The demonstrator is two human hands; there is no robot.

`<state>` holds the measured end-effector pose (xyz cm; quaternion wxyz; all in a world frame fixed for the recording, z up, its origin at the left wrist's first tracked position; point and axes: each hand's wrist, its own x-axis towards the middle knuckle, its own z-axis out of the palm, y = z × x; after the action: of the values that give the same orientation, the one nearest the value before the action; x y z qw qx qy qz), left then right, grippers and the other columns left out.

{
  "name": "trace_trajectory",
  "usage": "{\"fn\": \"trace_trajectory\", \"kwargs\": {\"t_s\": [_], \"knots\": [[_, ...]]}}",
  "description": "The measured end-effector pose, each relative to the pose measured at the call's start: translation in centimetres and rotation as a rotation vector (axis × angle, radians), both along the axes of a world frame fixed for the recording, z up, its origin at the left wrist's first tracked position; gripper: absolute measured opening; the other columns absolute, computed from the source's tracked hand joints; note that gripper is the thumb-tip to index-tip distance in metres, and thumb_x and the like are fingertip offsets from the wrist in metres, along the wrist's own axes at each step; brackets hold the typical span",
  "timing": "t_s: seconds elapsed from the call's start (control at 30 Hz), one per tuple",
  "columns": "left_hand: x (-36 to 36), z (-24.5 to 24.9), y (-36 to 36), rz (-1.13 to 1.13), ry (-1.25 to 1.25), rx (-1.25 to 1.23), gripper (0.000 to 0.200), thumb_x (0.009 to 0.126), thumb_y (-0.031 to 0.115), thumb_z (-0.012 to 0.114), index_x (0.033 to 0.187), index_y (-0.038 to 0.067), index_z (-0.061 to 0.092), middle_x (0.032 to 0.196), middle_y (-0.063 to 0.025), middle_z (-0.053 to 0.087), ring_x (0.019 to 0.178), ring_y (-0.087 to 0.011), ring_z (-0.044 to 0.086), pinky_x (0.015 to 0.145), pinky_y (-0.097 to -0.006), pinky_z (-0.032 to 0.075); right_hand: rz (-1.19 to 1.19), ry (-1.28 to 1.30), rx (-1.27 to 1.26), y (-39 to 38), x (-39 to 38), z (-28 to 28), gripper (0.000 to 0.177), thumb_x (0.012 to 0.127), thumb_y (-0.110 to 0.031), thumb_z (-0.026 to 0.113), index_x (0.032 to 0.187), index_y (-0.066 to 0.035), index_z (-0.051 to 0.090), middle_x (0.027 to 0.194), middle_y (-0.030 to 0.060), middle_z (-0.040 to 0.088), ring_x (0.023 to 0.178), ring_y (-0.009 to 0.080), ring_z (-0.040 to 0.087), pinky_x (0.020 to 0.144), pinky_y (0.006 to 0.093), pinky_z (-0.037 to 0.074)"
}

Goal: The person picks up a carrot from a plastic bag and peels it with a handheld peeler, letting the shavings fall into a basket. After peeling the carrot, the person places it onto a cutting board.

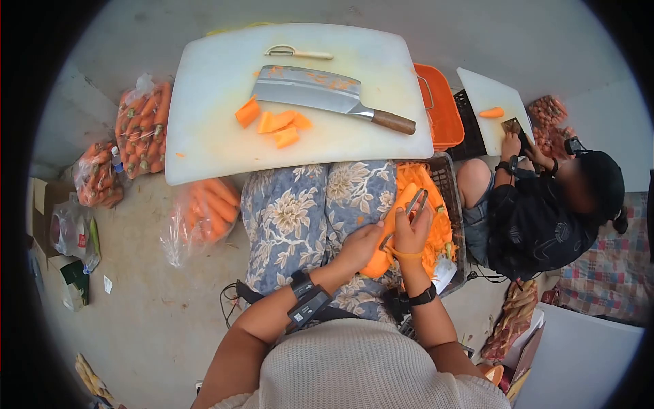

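A thick peeled carrot (pixel 372 264) lies slanted over my lap, with my left hand (pixel 362 248) closed around its side. My right hand (pixel 413 235) grips a metal peeler (pixel 419 199). The peeler's looped handle sticks out above the fingers, and its head rests against the carrot. Beneath and to the right of my hands, a dark plastic crate (pixel 462 249) holds a heap of orange peelings (pixel 441 228).
A white cutting board (pixel 211 102) in front bears a cleaver (pixel 306 88), carrot chunks (pixel 286 136) and a second peeler (pixel 300 53). Bagged carrots (pixel 144 126) stand left. An orange bin (pixel 439 102) stands right, near a seated person (pixel 545 204) handling a knife at another board.
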<state>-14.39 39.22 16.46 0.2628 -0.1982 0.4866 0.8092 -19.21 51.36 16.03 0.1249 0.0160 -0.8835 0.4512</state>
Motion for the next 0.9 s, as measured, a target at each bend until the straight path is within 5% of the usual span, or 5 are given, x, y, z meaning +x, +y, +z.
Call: {"fn": "trace_trajectory", "kwargs": {"t_s": [0.23, 0.3, 0.47, 0.57, 0.9], "knots": [[-0.4, -0.7, 0.2, 0.006, -0.035, 0.049, 0.046, 0.092, 0.041, 0.042, 0.105, -0.002, 0.054, 0.087, -0.0069, 0.06, 0.073, -0.0116, 0.058, 0.064, -0.0237, 0.047, -0.058, -0.119, -0.074, 0.5, -4.2, -0.9, 0.03, 0.075, -0.017, 0.061, 0.092, 0.003, 0.047, 0.093, 0.0159, 0.046, 0.088, 0.0275, 0.045, 0.08, 0.037, 0.037], [-0.4, -0.2, -0.1, -0.009, -0.059, 0.062, 0.046, 0.092, 0.041, 0.042, 0.105, -0.002, 0.052, 0.085, -0.0087, 0.061, 0.069, -0.0146, 0.06, 0.062, -0.0258, 0.049, -0.129, -0.069, -0.217, 1.2, -6.0, -2.7, 0.018, 0.077, -0.012, 0.059, 0.085, -0.001, 0.046, 0.078, 0.0039, 0.046, 0.067, 0.0116, 0.045, 0.06, 0.0263, 0.038], [-0.5, -0.3, -0.1, -0.01, -0.122, 0.175, 0.045, 0.092, 0.04, 0.042, 0.103, -0.002, 0.051, 0.081, -0.0119, 0.061, 0.063, -0.0196, 0.062, 0.057, -0.0298, 0.052, -0.137, -0.013, -0.055, 2.0, -8.2, -3.3, 0.017, 0.076, -0.015, 0.059, 0.076, -0.002, 0.047, 0.068, 0.0011, 0.046, 0.059, 0.009, 0.043, 0.056, 0.0247, 0.038], [-0.5, 0.0, -0.5, -0.024, -0.145, 0.222, 0.047, 0.091, 0.041, 0.043, 0.105, -0.003, 0.052, 0.085, -0.0105, 0.06, 0.067, -0.0166, 0.06, 0.059, -0.0278, 0.05, -0.157, -0.277, -0.448, 2.1, -9.3, -1.5, 0.02, 0.075, -0.014, 0.057, 0.068, 0.002, 0.046, 0.06, 0.0046, 0.045, 0.046, 0.0141, 0.042, 0.042, 0.0274, 0.036], [-0.4, 0.5, -1.5, -0.126, -0.068, 0.316, 0.045, 0.093, 0.042, 0.037, 0.108, 0.001, 0.049, 0.08, -0.0133, 0.061, 0.063, -0.021, 0.062, 0.057, -0.0308, 0.053, -0.245, -0.355, -0.813, 6.7, -11.4, -7.1, 0.019, 0.079, -0.019, 0.055, 0.07, -0.003, 0.049, 0.06, 0.0045, 0.047, 0.043, 0.0152, 0.044, 0.043, 0.027, 0.043]]}}
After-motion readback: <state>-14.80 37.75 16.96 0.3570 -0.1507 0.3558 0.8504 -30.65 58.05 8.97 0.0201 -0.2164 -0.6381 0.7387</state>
